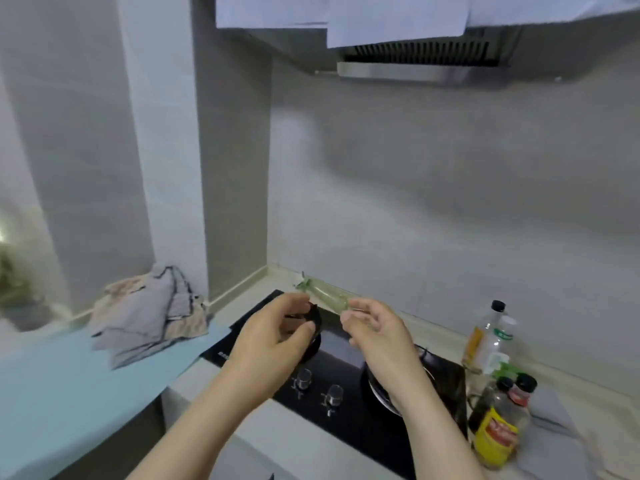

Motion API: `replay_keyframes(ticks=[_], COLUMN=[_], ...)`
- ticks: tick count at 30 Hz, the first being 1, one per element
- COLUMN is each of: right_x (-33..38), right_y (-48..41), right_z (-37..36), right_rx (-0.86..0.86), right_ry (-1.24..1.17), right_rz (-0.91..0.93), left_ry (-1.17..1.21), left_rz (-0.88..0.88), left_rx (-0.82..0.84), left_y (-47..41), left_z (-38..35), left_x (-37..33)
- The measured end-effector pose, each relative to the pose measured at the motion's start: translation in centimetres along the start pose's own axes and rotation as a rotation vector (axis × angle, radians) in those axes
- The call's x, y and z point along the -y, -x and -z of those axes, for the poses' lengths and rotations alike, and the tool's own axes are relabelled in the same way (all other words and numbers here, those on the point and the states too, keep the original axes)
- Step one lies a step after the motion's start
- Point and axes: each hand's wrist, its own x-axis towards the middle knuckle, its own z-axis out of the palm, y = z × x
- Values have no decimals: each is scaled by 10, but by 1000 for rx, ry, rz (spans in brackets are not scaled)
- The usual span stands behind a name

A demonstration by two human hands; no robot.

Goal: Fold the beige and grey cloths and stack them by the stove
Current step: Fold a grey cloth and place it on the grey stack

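A rumpled heap of cloths lies on the light blue counter cover point(62, 393) left of the stove. The grey cloth point(138, 317) with dark edging is on top, and the beige cloth point(187, 325) shows beneath and behind it. Both of my hands are raised over the black gas stove point(349, 420), well to the right of the heap. My left hand point(273, 341) is curved over the left burner, with a black piece at its fingertips; whether it grips it is unclear. My right hand point(381, 336) has loosely curled fingers and nothing visibly in it.
A green plastic bottle point(322, 294) lies on the counter behind the stove. Oil and sauce bottles point(495, 424) stand at the stove's right edge, next to a tall clear bottle point(491, 337). The range hood point(426, 64) hangs overhead. Two stove knobs point(318, 386) face me.
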Motion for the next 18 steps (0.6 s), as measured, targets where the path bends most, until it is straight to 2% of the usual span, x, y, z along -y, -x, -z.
replay_keyframes(ticks=[18], right_x=[22], right_y=[-80], right_z=[-269], right_rx=[437], right_ry=[-20], right_rz=[55], left_ry=[-162], left_rz=[201], left_rx=[-394], left_y=[-6], left_z=[209], left_x=[114])
